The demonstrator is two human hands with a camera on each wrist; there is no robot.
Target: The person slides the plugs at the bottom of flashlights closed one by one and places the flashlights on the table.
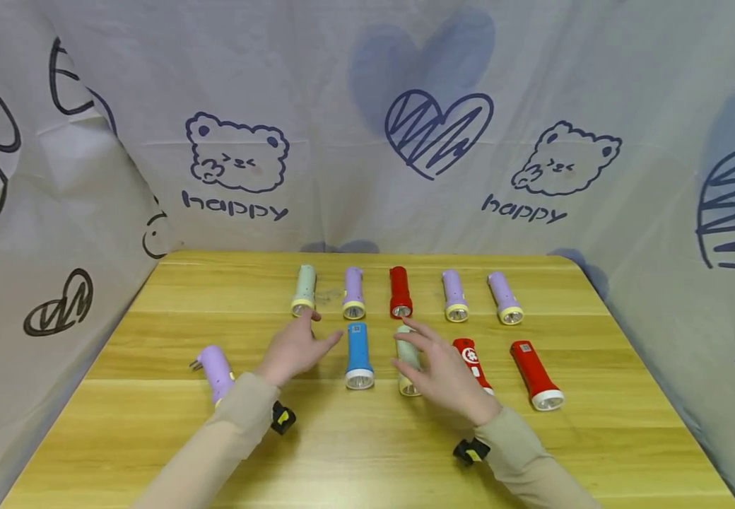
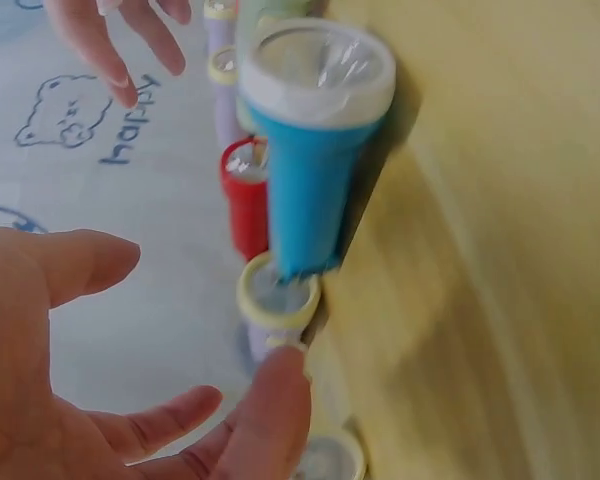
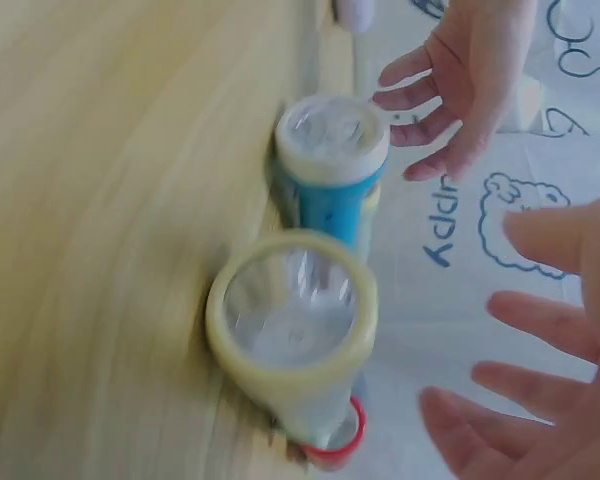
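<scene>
My left hand hovers between a blue flashlight and a purple flashlight that has metal prongs out at its tail. Its fingers are spread and hold nothing; in the head view the fingertips overlap the lens end of a pale green flashlight in the back row. Above a second pale green flashlight is my right hand, which partly hides it. In the right wrist view those fingers are loosely spread, apart from that flashlight's yellow-rimmed head. The blue flashlight's white head faces me.
Along the back row stand a purple flashlight, a red flashlight and two more purple ones. Front right lie a red flashlight with a white emblem and a plain red flashlight. White printed cloth surrounds the wooden table.
</scene>
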